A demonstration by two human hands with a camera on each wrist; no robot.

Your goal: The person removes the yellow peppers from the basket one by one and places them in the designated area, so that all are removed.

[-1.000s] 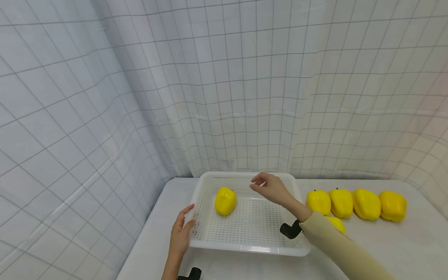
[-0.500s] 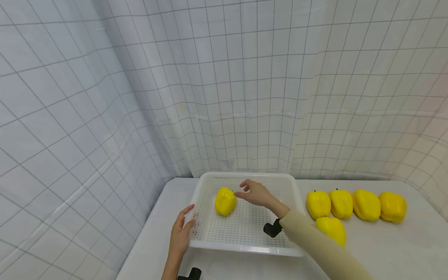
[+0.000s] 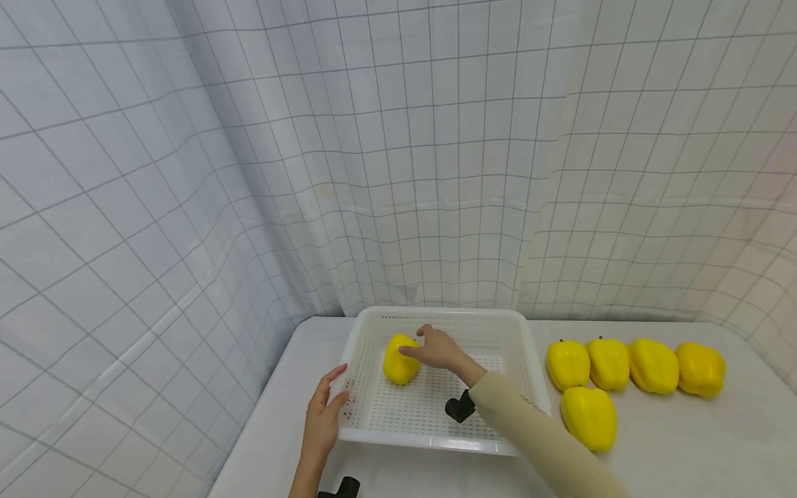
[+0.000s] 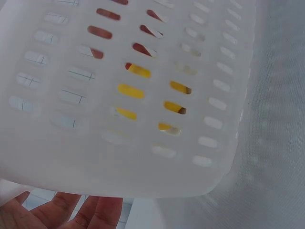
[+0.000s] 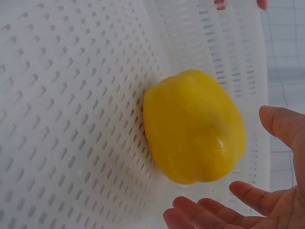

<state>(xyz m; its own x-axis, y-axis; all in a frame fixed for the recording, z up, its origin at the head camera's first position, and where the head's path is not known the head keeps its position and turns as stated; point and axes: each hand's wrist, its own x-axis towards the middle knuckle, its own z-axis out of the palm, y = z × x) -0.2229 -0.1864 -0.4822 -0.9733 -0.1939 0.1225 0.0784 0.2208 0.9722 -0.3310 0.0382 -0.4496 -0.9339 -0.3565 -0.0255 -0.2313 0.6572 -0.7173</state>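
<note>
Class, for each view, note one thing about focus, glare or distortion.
Head view: wide-angle lens bends the curtain grid; light even and soft. Left wrist view: basket wall too close, blurred and washed out. Right wrist view: pepper sharp with a small glare spot; right hand fingers soft at the edge.

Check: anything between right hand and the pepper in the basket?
Nothing. Right wrist view shows a bare gap between the right hand and the yellow bell pepper inside the white perforated basket.

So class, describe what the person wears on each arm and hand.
The right arm wears a long beige sleeve, with a small black device at the wrist. The left hand and right hand are bare; another black device sits at the left wrist.
</note>
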